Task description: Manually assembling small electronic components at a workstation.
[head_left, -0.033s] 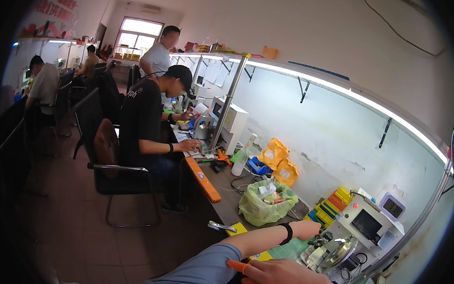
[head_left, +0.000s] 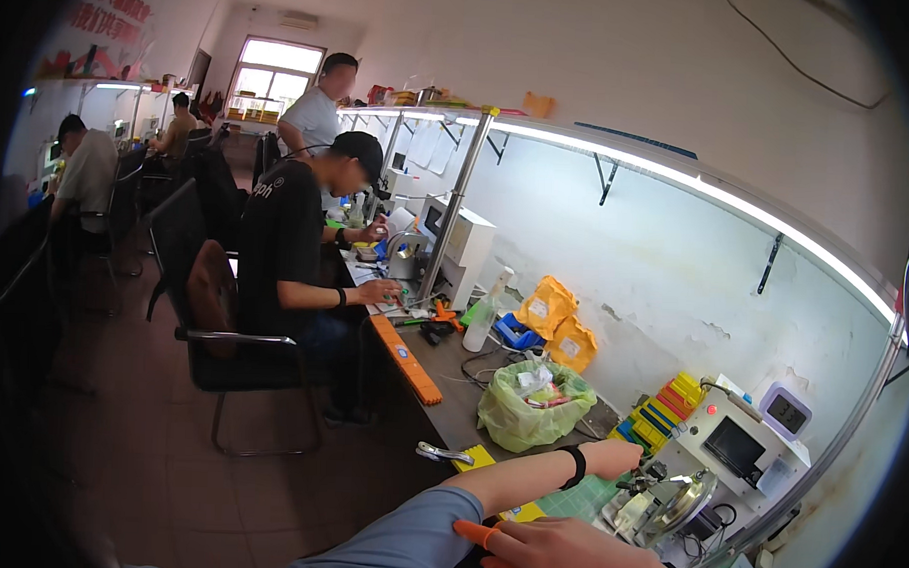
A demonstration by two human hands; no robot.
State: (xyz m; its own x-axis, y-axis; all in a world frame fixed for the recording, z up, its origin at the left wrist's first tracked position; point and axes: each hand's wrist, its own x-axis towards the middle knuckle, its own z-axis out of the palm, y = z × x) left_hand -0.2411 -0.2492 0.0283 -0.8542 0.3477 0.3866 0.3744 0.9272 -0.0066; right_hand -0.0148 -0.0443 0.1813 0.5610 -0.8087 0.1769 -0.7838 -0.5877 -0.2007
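My left arm, in a blue sleeve with a black band at the wrist, reaches across to the right. My left hand (head_left: 612, 458) is over the bench beside the metal fixture (head_left: 657, 506) with its round silvery wheel. Its fingers are mostly hidden, so what they hold does not show. My right hand (head_left: 575, 551) comes in from the lower right, with its fingers pointing left near my left elbow. Orange finger covers (head_left: 476, 532) sit on two of its fingers, which are apart with nothing visible in them. A green cutting mat (head_left: 577, 499) lies under the left wrist.
A bin with a green liner (head_left: 530, 427) stands on the bench, near a spray bottle (head_left: 487, 310) and orange packets (head_left: 549, 305). Yellow and red trays (head_left: 665, 407) lean by a white machine with a screen (head_left: 734, 449). A co-worker (head_left: 311, 229) sits farther left.
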